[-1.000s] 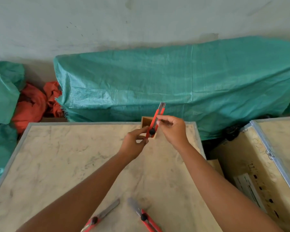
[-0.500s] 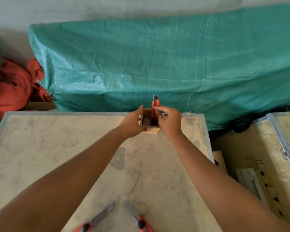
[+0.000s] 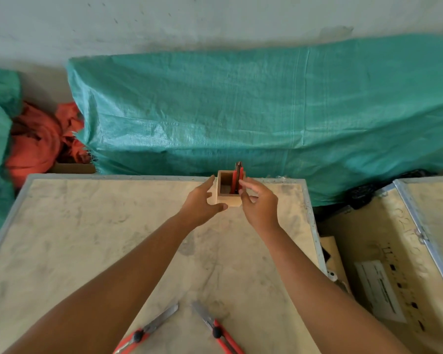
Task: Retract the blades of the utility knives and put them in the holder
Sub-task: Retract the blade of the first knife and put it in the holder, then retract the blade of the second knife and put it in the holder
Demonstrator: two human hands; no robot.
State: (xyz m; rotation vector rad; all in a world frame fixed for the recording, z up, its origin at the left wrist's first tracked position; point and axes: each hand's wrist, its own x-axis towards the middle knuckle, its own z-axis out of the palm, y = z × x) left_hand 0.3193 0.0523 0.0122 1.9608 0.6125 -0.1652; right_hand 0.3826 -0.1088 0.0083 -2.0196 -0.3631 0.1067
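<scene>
A small square wooden holder [image 3: 228,199] stands near the far edge of the table. One red utility knife [image 3: 237,176] stands upright inside it against the right wall, its top sticking out above the rim. My left hand [image 3: 201,204] is just left of the holder with fingers spread, thumb at its front corner. My right hand [image 3: 258,204] is just right of it, fingers apart and off the knife. Two red utility knives lie at the near edge with blades extended: one on the left [image 3: 149,329], one on the right [image 3: 216,328].
The table [image 3: 87,251] is a pale worn board with a metal rim. A green tarp-covered bundle [image 3: 266,118] lies behind it, orange cloth [image 3: 36,144] at the back left. A wooden crate with metal edging [image 3: 394,251] stands to the right.
My right hand lowered the red knife into the holder and let go of it. Both hands have opened and drawn slightly back from the holder.
</scene>
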